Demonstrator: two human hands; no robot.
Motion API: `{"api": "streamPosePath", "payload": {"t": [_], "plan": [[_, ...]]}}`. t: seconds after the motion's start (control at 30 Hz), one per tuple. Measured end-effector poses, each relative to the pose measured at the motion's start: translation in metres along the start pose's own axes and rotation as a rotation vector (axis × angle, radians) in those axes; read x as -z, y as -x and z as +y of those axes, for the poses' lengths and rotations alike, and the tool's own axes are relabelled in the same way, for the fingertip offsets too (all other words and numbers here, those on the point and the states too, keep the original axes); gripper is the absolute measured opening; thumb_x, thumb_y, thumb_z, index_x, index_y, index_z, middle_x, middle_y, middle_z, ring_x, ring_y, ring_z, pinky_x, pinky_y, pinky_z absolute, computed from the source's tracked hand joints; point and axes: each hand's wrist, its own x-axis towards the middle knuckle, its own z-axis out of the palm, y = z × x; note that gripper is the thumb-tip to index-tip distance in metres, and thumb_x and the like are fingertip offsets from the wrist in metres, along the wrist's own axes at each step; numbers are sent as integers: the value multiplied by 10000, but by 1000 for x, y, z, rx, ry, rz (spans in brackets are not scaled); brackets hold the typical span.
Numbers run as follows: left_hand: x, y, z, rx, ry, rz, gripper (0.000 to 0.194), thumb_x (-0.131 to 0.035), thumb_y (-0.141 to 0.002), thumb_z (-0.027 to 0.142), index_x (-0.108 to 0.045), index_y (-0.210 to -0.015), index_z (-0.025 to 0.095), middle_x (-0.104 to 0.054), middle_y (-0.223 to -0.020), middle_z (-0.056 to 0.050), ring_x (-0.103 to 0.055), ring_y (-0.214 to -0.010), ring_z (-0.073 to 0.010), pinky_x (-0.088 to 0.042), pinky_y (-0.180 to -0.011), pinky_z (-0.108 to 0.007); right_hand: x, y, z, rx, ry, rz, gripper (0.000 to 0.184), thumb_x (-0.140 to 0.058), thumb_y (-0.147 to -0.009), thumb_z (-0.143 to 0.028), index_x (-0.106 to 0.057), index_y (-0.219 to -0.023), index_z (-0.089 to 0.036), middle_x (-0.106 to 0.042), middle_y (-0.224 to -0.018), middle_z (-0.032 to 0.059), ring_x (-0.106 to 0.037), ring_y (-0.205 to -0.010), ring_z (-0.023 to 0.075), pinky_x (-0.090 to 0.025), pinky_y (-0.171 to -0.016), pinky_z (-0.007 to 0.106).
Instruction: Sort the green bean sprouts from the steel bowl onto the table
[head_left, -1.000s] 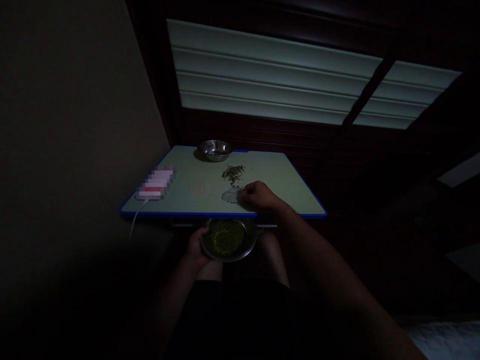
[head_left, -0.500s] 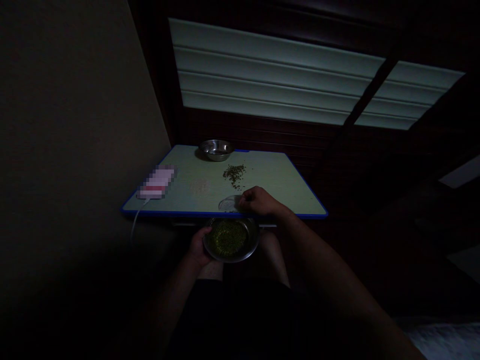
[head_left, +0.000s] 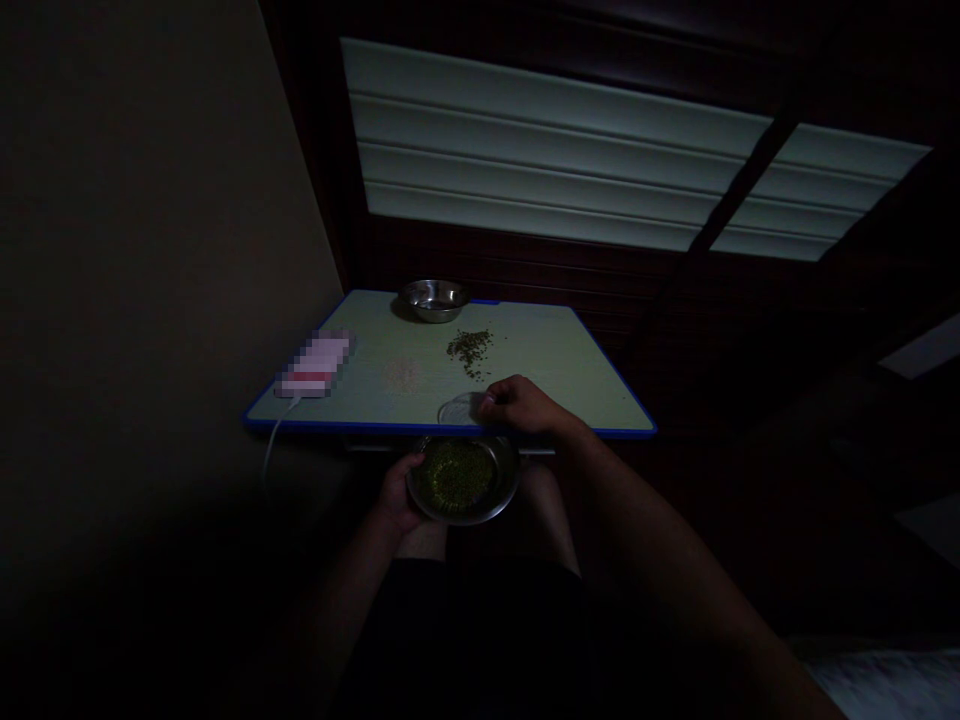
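My left hand (head_left: 394, 493) grips the rim of a steel bowl (head_left: 504, 488) full of small green beans, held just below the near edge of the table (head_left: 570, 370). On that near edge rests my right hand (head_left: 521, 405), its fingers curled onto a small clear round lid or dish (head_left: 455, 409). Farther back on the table lie a loose pile of green beans (head_left: 469, 347) and a pale pile of small grains (head_left: 400, 373).
An empty steel bowl (head_left: 433, 297) stands at the table's far edge. A pink-and-white device (head_left: 315, 364) with a white cable (head_left: 268, 450) lies at the left. A wall is on the left, dark wood panelling behind. My legs are under the table.
My right hand has drawn the clear dish toward the near table edge, closer to the held bowl. The left hand and its bowl shifted slightly right.
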Motion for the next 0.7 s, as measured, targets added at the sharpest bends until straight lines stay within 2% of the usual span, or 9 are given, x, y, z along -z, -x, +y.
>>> {"api": "streamPosePath", "payload": {"t": [0.1, 0.2, 0.37, 0.53, 0.7], "plan": [[1, -1, 0, 8, 14, -18, 346, -565, -737, 231, -719, -1026, 120, -781, -856, -122, -719, -898, -320, -482, -952, -503, 2, -5, 5, -14, -134, 110, 159, -598, -650, -310, -575, -646, -152, -560, -581, -27, -467, -542, 85, -377, -543, 209], [2, -1, 0, 13, 22, -58, 367, -561, -738, 236, -713, -1053, 122, -782, -883, -122, -707, -951, -328, -466, -972, -513, 7, -14, 14, -42, -244, 305, 159, -567, -654, -328, -548, -667, -171, -560, -574, -26, -481, -511, 97, -375, -502, 212], [2, -1, 1, 4, 20, -46, 353, -559, -735, 226, -718, -1034, 124, -781, -875, -121, -697, -980, -333, -458, -985, -516, 13, -26, 35, -39, -175, 620, 156, -540, -646, -326, -567, -662, -173, -580, -589, -7, -511, -536, 116, -388, -515, 224], [-1, 1, 1, 1, 32, -21, 334, -563, -734, 219, -724, -1011, 125, -781, -856, -115, -714, -919, -316, -480, -958, -502, 13, -29, 44, 3, -73, 658, 176, -520, -666, -332, -596, -676, -174, -603, -609, -2, -525, -576, 127, -398, -560, 232], [-4, 3, 2, -3, 48, -45, 315, -559, -736, 210, -735, -983, 123, -782, -827, -110, -723, -872, -303, -491, -944, -480, 15, -26, 44, -60, 119, 770, 187, -493, -696, -314, -621, -682, -178, -626, -657, 9, -533, -648, 138, -402, -632, 243]]}}
